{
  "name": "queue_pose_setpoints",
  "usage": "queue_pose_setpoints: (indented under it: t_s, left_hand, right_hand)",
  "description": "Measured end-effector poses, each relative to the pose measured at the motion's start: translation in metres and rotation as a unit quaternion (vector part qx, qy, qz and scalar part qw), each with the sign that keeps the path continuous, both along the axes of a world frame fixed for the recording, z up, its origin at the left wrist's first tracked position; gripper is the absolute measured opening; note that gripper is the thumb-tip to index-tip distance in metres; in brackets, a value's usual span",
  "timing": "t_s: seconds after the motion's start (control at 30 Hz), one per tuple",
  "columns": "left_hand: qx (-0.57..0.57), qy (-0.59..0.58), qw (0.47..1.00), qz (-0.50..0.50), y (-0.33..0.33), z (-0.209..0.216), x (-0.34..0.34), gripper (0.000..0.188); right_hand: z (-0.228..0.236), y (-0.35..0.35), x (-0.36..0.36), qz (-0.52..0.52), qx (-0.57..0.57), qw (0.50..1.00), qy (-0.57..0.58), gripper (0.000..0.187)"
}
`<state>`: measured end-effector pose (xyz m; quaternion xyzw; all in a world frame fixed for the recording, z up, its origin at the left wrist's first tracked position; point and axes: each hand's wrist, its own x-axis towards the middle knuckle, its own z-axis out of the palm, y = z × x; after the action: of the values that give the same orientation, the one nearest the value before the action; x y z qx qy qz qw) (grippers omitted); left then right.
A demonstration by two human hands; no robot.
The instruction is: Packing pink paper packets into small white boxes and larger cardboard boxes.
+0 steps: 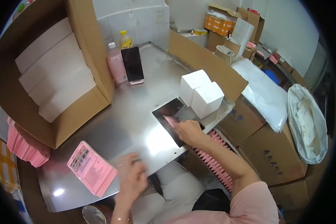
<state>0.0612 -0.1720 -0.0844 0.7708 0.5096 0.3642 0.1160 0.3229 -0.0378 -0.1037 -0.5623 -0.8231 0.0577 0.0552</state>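
Surface (pixel 130 112): leaflet stack (pixel 91 170) near left, left hand (pixel 132 175) just right of it. Far left — open carton (pixel 82 108), blocks (pixel 56 78) inside. Far side: phone (pixel 132 63) before two bottles (pixel 116 65). Right: right hand (pixel 190 132) at the opening (pixel 174 107), two boxes (pixel 208 99) just beyond — stacked cartons (pixel 274 160) farther right.

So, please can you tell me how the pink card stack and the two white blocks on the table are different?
The pink card stack shows print and pictures on top; the white blocks look plain. The stack lies low; the blocks stand taller, side by side. The stack is beside the left hand, the blocks beyond the right hand. Both rest on the metal table.
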Motion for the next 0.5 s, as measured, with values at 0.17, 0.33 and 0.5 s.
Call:
queue_pose_setpoints:
  t_s: [0.17,0.33,0.5]
  left_hand:
    - [0.083,0.082,0.945,0.306,-0.042,0.009,-0.098,0.027]
    - [-0.053,0.227,0.927,0.293,-0.038,0.001,-0.115,0.016]
    - [-0.036,-0.039,0.975,0.215,-0.019,0.016,-0.070,0.016]
  right_hand:
    - [0.068,0.000,0.032,-0.096,0.453,0.887,0.007,0.028]
    - [0.039,0.027,0.066,-0.123,0.375,0.917,0.061,0.017]
    - [0.039,0.029,0.072,-0.092,0.388,0.907,0.131,0.015]
